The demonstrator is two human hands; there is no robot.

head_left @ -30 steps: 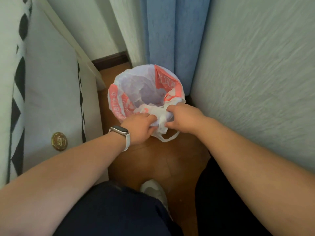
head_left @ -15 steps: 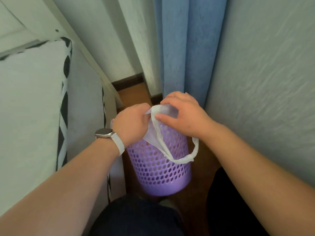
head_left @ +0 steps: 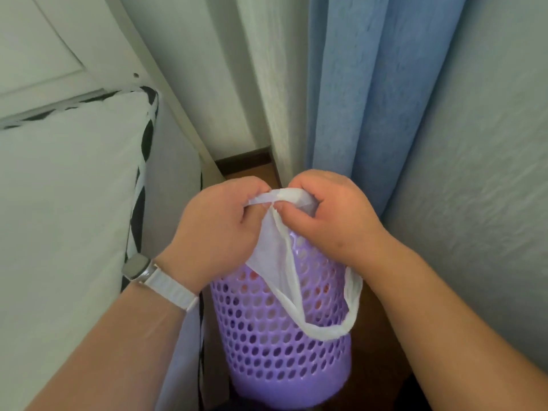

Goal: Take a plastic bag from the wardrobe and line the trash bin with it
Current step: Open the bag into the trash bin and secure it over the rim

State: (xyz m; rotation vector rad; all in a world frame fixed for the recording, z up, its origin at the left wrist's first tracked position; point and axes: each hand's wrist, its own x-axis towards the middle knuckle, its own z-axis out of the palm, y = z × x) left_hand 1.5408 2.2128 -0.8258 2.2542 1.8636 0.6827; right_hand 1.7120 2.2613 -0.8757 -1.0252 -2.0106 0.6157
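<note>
We pinch the thin white plastic bag (head_left: pixel 271 247) with left hand (head_left: pixel 219 229) and right hand (head_left: pixel 329 215), both closed on its crumpled edge above the round purple bin (head_left: pixel 284 351) with perforated walls; one handle loop droops.

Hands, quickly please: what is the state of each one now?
Left hand: closed, pinching the plastic bag above the trash bin.
Right hand: closed, gripping the same bag's top edge.

Two hands (head_left: pixel 267 223), one bag (head_left: pixel 271 250), one bin (head_left: pixel 281 351)
</note>
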